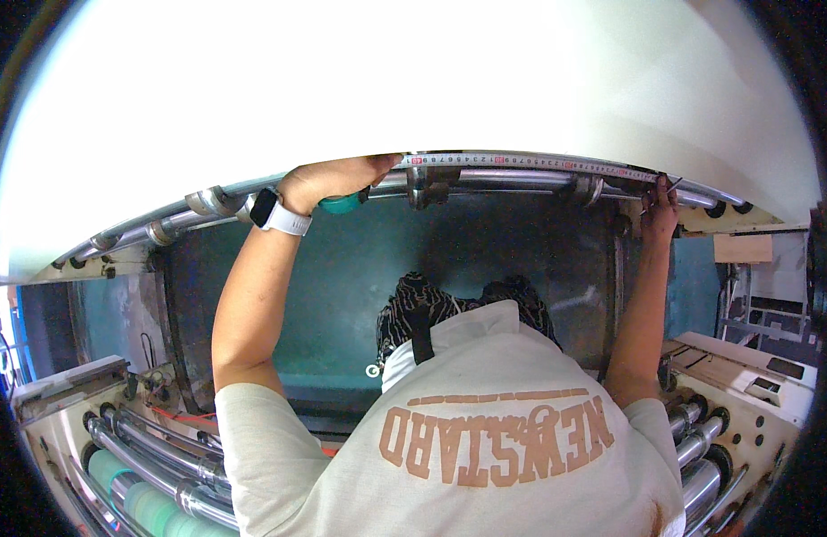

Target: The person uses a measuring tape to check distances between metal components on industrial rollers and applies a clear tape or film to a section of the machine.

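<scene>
A tape measure's blade [539,163] stretches sideways along the lower edge of a wide white sheet [413,80]. My left hand [334,182] is closed around the tape measure's green case [342,204], its fingers at the sheet's edge; a watch is on that wrist. The case is mostly hidden beneath the palm. At the far right end of the blade, my right hand [661,208] pinches the tape against the edge. A thin dark pointed thing sticks out by its fingertips, too small to name.
Below the sheet runs a shiny metal bar [503,179] with clamp-like collars [589,190]. More metal rollers [162,461] lie behind me on the left, and others [700,438] on the right. A ladder-like metal frame [762,313] stands at the right.
</scene>
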{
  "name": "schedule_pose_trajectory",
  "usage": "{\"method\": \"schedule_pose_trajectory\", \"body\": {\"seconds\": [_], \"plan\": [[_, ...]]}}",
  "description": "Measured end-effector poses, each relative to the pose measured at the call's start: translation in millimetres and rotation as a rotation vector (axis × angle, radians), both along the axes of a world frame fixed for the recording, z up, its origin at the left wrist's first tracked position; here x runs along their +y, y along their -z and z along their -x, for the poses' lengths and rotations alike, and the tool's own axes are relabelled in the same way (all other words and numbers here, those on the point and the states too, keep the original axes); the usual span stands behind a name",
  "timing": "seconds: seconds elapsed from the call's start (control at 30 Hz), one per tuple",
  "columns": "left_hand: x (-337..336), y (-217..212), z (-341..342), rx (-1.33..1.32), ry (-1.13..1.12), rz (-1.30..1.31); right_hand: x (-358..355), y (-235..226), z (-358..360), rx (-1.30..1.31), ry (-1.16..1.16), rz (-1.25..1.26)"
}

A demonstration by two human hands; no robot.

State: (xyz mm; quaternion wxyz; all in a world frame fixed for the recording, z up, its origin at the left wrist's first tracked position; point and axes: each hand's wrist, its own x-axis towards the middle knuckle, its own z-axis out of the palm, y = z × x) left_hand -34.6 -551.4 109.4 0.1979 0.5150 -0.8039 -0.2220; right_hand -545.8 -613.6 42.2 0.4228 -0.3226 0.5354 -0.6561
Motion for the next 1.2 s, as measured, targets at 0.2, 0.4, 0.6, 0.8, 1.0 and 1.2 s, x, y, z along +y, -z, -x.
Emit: {"method": "schedule_pose_trajectory", "body": {"seconds": [0.2, 0.4, 0.6, 0.8, 1.0, 1.2], "plan": [[1, 3, -3, -0.042, 0.015, 0.047, 4, -11, -11, -0.035, 0.006, -0.056], [-2, 7, -3, -0.024, 0.054, 0.092, 2, -8, -9, -0.033, 0.016, -0.015], [-3, 8, -5, -0.02, 0.062, -0.067, 2, -3, 0, -0.038, -0.021, -0.027], [-3, 10, -4, 0.039, 0.105, -0.038, -1, -1, 0, -0.027, 0.023, -0.05], [-3, 7, -3, 0.032, 0.094, -0.095, 0, 0, 1, -0.004, 0.008, -0.032], [-3, -2, 0, 0.051, 0.086, -0.236, -1, 2, 3, 0.022, -0.002, 0.005]]}}
